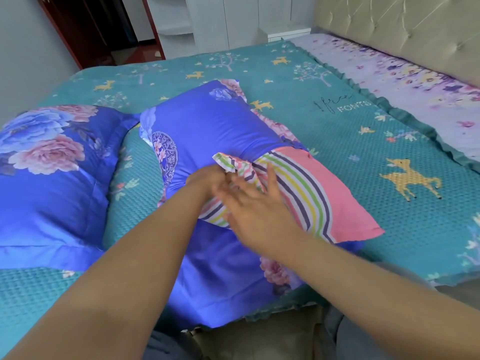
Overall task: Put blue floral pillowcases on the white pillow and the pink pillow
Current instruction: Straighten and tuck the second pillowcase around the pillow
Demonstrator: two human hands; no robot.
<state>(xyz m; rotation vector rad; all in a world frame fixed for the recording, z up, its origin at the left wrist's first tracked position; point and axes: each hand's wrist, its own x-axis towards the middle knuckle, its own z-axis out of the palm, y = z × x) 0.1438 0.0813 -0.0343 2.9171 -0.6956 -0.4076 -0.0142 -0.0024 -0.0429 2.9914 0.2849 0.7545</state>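
Note:
The pink pillow (335,193), with rainbow stripes, lies in the middle of the bed. Its far half sits inside a blue floral pillowcase (207,126), and the case's open end spreads flat beneath the pillow toward me. My left hand (204,179) grips the folded striped corner of the pillow at the case's mouth. Motion-blurred, my right hand (252,206) lies over the striped part with fingers straight and spread, partly covering the left hand. A second pillow in a blue floral pillowcase (49,162) rests at the left; the pillow inside it is hidden.
Everything lies on a teal bedspread (337,126) with deer and trees. A purple floral sheet (405,74) and a beige tufted headboard (415,24) are at the right. White cabinets (233,19) and a dark red doorway (91,29) stand beyond the bed.

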